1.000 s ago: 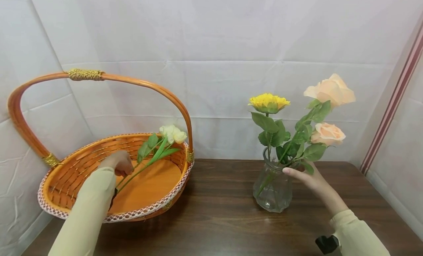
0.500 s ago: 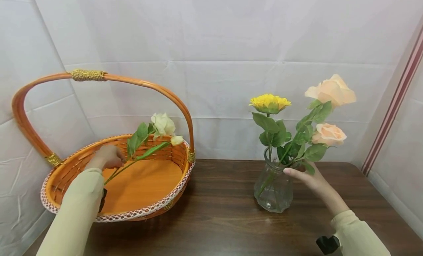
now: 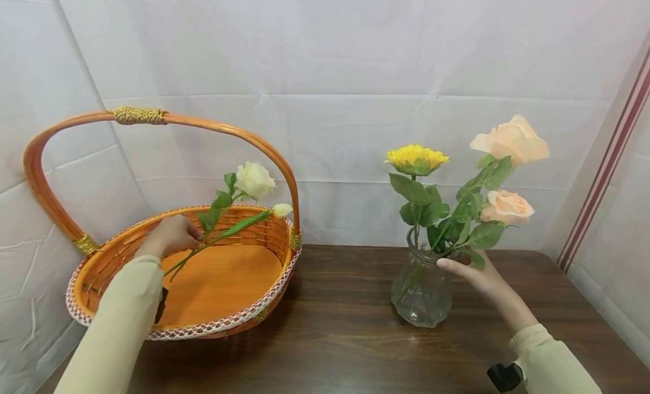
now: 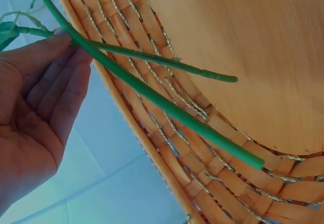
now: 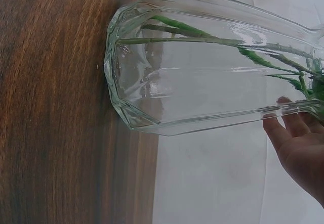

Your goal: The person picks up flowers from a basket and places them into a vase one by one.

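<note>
My left hand (image 3: 170, 236) pinches the green stems of a white rose (image 3: 255, 180) and a white tulip bud (image 3: 282, 210) over the wicker basket (image 3: 223, 324). Both blooms lean up to the right near the basket's far rim. In the left wrist view, thumb and fingertips meet where the thick stem (image 4: 177, 114) and a thinner stem (image 4: 162, 59) cross. On the right, my right hand (image 3: 479, 274) holds the neck of a clear glass vase (image 3: 421, 309), thumb in front. It contains a yellow flower (image 3: 416, 160) and two peach roses, one large (image 3: 513, 140) and one smaller (image 3: 506, 206).
The basket's tall arched handle (image 3: 223, 127) rises over the left arm. Dark wood tabletop (image 3: 345, 303) stretches between basket and vase. White cloth (image 3: 335, 49) hangs close behind the table and at both sides.
The left hand first shifted left, then slightly right and up with the two white flowers, whose blooms spread apart and rose. The right hand keeps its hold on the vase.
</note>
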{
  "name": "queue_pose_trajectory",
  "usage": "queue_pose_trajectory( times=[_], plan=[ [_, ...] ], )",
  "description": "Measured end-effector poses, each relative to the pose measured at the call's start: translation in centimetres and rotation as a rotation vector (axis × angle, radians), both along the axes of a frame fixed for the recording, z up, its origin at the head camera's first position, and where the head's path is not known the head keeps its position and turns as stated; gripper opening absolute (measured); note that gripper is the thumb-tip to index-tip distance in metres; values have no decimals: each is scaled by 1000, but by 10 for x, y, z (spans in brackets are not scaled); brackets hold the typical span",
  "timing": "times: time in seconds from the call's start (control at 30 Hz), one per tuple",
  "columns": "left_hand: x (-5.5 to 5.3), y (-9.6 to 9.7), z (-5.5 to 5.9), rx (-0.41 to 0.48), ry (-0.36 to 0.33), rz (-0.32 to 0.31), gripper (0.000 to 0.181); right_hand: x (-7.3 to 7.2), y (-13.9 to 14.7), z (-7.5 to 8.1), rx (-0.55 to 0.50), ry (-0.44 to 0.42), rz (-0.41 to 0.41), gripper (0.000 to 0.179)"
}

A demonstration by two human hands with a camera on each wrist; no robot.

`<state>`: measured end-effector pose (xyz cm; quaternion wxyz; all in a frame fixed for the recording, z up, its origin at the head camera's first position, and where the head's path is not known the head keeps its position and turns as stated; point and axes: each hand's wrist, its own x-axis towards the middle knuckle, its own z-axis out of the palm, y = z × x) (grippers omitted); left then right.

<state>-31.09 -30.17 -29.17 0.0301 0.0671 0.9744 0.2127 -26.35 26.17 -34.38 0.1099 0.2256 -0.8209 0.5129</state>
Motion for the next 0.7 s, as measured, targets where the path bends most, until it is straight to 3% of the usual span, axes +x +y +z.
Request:
queue_pose_trajectory(
  times=[0.33, 0.7],
  plan=[
    [0, 12, 3, -28, 64, -50, 10, 0, 0, 0, 1, -4, -9, 64],
    [0, 14, 7, -46, 39, -59, 16, -1, 0, 0, -10, -42, 5, 72]
  ],
)
